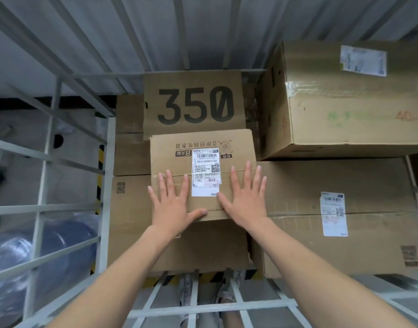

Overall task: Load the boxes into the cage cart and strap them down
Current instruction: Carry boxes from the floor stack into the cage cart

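A small cardboard box [170,152] with a white shipping label lies on top of other boxes inside the white metal cage cart [43,183]. My left hand [173,202] lies flat on its left half, fingers spread and straight. My right hand [244,197] lies flat on its right half, beside the label, fingers also spread. Behind it stands a box printed "350" [193,102]. A large box [345,102] is stacked at the upper right, and a long box [298,209] with a label lies at the lower right. No strap is in view.
The cart's white bars run along the left side and across the near edge [203,308]. Through the left bars I see a blue plastic-wrapped bundle [13,252] on the floor. A corrugated grey wall [155,31] stands behind the cart. My feet show below the near bars.
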`<state>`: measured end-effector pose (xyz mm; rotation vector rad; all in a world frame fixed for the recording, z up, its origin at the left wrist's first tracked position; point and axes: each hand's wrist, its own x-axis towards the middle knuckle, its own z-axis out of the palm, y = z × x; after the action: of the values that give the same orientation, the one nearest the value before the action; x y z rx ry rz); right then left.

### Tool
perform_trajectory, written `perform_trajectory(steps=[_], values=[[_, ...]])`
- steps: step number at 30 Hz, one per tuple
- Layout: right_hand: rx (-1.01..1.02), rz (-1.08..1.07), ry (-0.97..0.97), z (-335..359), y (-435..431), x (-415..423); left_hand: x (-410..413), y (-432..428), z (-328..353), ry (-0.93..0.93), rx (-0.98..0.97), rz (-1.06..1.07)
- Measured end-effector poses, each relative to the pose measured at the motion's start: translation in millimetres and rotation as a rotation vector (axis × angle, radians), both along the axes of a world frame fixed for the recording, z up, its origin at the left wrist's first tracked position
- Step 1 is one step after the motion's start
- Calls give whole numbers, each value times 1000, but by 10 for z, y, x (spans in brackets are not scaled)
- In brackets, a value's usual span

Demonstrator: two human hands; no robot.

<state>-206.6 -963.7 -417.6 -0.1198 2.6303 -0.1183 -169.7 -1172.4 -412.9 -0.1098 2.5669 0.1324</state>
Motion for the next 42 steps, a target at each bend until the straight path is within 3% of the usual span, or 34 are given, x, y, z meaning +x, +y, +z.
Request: perform_trajectory(steps=[8,12,17,22,26,31,37,42], values=[[-90,-206,-13,1588,255,649,284,450,1530,15,194,58],[-87,-313,28,2504,607,1047,455,876,2485,100,277,-32],[-117,-542,118,3405,1439,1629,798,1803,3400,133,369,-169],[-115,-786,197,4009,2646,2029,1020,3352,3898,120,462,-314],[-128,-932,286,4320,3840,2277,1104,4761,4186,147,507,-492],[-116,-1043,387,4473,5246,2623,1236,6259,4411,159,593,-569],[-101,-1071,375,4431,6562,2785,1267,7477,4399,117,616,-549],[-134,-1032,334,4209,7431,2387,985,8268,4152,95,605,-493]])
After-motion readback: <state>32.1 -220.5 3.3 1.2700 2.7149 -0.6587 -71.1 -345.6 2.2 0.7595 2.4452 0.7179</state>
